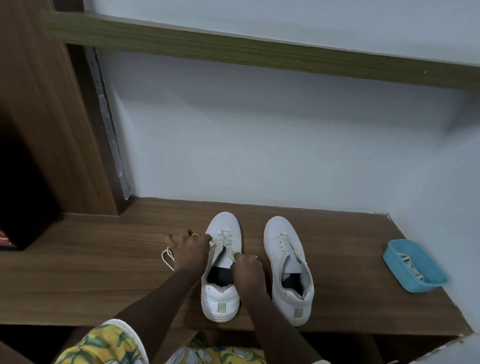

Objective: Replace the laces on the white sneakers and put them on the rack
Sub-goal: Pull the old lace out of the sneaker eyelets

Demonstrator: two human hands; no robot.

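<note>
On the bench (80,269), left hand (189,250) and right hand (250,269) pinch the lace (225,240) on the left sneaker (219,302), probably to unthread it. Spare laces (409,262) wait in the tray (415,285).

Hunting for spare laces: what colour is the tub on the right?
Light blue tub, seen in the head view.

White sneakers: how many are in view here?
2. One sneaker stands on the bench, with the left hand and right hand pinching its laces; the other sneaker stands just right of it, untouched. None seems hidden.
</note>
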